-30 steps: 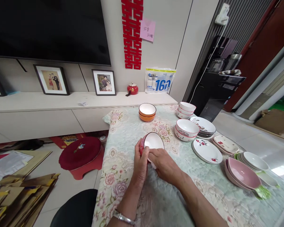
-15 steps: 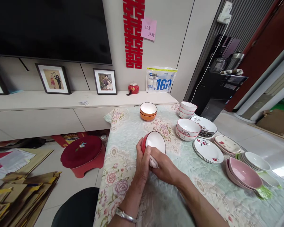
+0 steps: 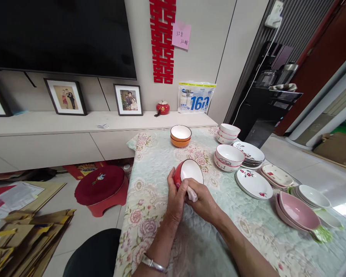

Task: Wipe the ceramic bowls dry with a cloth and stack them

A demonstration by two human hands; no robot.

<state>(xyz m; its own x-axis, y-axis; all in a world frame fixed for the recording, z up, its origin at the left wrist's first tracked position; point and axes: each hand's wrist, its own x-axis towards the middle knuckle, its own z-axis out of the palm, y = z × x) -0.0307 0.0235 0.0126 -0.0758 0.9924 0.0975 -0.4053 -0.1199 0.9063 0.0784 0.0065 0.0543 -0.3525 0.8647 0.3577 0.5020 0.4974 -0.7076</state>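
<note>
A red bowl (image 3: 192, 171) with a white inside and dark rim is tilted above the floral tablecloth (image 3: 152, 188). My left hand (image 3: 175, 196) grips its left and lower side, thumb near the rim. My right hand (image 3: 203, 200) is closed round a pale cloth (image 3: 192, 194) and presses it at the bowl's lower edge, close to my left thumb. Part of the cloth sticks out below my right fingers; the rest is hidden. Beyond the red bowl stand two stacked orange bowls (image 3: 180, 135) with white insides.
On the right are stacked white bowls (image 3: 229, 156), flowered plates (image 3: 253, 184), pink leaf-shaped bowls (image 3: 298, 211) and small white dishes (image 3: 314, 196). Behind the table runs a white cabinet (image 3: 103, 123). A red stool (image 3: 100, 186) and a black stool (image 3: 93, 254) stand at the left.
The red bowl has turned slightly and shifted a little to the right, showing more of its red outside. My right hand and the cloth have also moved slightly right.
</note>
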